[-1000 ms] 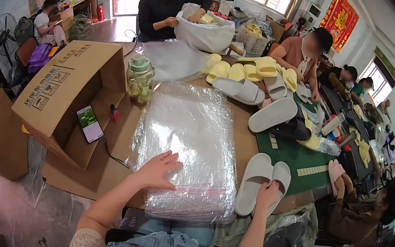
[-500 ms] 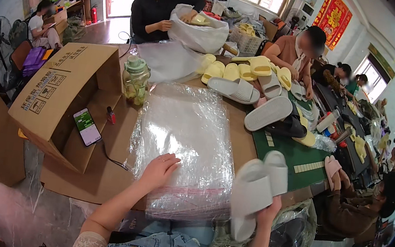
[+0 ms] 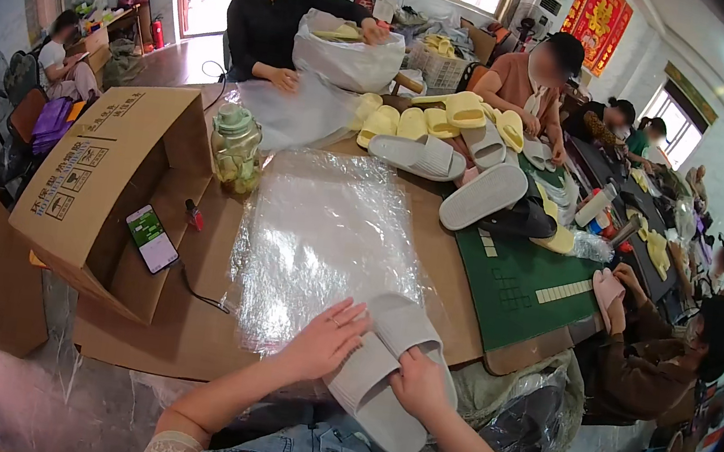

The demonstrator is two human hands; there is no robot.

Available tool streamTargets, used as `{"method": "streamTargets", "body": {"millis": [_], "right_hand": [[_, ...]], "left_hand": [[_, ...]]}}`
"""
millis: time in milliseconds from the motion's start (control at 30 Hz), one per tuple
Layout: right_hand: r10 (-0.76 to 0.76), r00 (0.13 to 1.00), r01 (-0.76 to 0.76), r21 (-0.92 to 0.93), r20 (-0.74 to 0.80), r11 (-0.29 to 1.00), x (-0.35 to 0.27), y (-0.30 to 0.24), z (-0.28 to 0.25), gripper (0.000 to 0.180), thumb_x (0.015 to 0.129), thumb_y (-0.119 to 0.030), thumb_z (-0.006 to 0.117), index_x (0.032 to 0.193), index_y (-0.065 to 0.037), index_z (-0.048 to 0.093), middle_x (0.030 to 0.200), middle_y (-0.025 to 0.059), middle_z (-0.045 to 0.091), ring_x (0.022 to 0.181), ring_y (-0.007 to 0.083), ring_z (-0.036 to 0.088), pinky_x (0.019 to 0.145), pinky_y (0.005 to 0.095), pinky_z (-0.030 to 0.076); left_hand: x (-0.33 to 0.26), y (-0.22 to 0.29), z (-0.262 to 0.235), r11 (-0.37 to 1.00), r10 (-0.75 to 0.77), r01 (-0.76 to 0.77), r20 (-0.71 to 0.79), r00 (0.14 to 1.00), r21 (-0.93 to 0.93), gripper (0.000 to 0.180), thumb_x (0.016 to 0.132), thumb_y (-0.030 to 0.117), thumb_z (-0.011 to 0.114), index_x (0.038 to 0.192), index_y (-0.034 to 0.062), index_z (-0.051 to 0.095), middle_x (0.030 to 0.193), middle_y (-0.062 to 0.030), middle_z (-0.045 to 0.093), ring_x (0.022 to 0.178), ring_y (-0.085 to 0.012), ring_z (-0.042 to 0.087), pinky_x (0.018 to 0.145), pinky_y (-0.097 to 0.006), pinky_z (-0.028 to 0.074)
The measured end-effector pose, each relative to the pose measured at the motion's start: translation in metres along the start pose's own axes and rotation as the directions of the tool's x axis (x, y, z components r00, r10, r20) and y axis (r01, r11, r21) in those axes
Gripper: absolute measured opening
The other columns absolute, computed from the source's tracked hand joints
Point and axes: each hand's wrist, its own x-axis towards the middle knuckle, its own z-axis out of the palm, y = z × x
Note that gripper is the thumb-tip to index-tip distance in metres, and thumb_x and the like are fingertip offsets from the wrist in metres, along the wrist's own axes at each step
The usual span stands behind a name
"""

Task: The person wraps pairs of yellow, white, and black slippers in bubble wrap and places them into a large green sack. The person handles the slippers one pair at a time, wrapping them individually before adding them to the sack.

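Pair of grey slide slippers [image 3: 388, 369] sits stacked at the near table edge, partly on the stack of clear plastic bags [image 3: 324, 239], partly overhanging toward the person's lap. Right hand [image 3: 419, 385] lies on top of the pair w/ fingers curled over the upper slipper's strap, grasping it. Left hand [image 3: 325, 341] rests flat, fingers spread, on the near end of the bags & touches the slippers' left side; released, not gripping anything; ring on one finger.

Bags lie on a brown cardboard sheet [image 3: 177, 330] covering the table. Left of them: big open cardboard box [image 3: 106, 177] on its side, smartphone [image 3: 152, 239] w/ lit screen propped inside, black cable running from it across the cardboard, small red item just beside. Glass jar w/ green lid [image 3: 236, 150] stands behind the bags, near the box.

Right of the bags: green mat [image 3: 517, 286]. Further back, more grey slippers [image 3: 483, 196] & a heap of yellow slippers [image 3: 447, 119], white bag [image 3: 351, 53] beyond. Person in black [image 3: 269, 29] stands at the far end; person in pink top [image 3: 525, 79] sits at right rear; another person, brown sleeves [image 3: 644, 360], holds a pink slipper [image 3: 607, 288] at right
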Motion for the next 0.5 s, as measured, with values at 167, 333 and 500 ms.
{"method": "streamTargets", "body": {"millis": [167, 333, 500], "right_hand": [[0.086, 0.994, -0.087, -0.014, -0.072, 0.996, 0.030, -0.001, 0.037, 0.024, 0.081, -0.020, 0.066, 0.097, -0.003, 0.060, 0.097, 0.0170, 0.062, 0.084, 0.0393, 0.065, 0.072, 0.0494, 0.053], [0.144, 0.988, -0.146, -0.035, -0.062, 0.989, 0.079, -0.004, 0.056, 0.024, 0.087, -0.025, 0.062, 0.099, -0.004, 0.061, 0.098, 0.0178, 0.062, 0.087, 0.0402, 0.064, 0.075, 0.0487, 0.053], [0.189, 0.967, -0.201, -0.055, -0.170, 0.978, 0.133, -0.015, 0.068, 0.027, 0.089, -0.027, 0.061, 0.100, -0.001, 0.060, 0.100, 0.0201, 0.061, 0.088, 0.0388, 0.065, 0.076, 0.0489, 0.053]], "left_hand": [[-0.004, 0.029, 0.009, 0.989, 0.147, -0.147, -0.018, 0.989, -0.023, 0.046, 0.099, 0.017, 0.051, 0.141, -0.0014, 0.049, 0.151, -0.0188, 0.043, 0.144, -0.0381, 0.033, 0.119, -0.047, 0.028], [-0.011, 0.057, -0.001, 0.970, 0.237, -0.237, -0.012, 0.971, -0.053, 0.049, 0.098, 0.015, 0.052, 0.143, -0.0020, 0.046, 0.154, -0.0174, 0.040, 0.145, -0.0372, 0.032, 0.119, -0.049, 0.026], [-0.031, 0.067, -0.010, 0.968, 0.244, -0.240, 0.053, 0.968, -0.075, 0.051, 0.097, 0.012, 0.055, 0.145, 0.0002, 0.044, 0.154, -0.0164, 0.040, 0.144, -0.0367, 0.034, 0.119, -0.049, 0.028]]}}
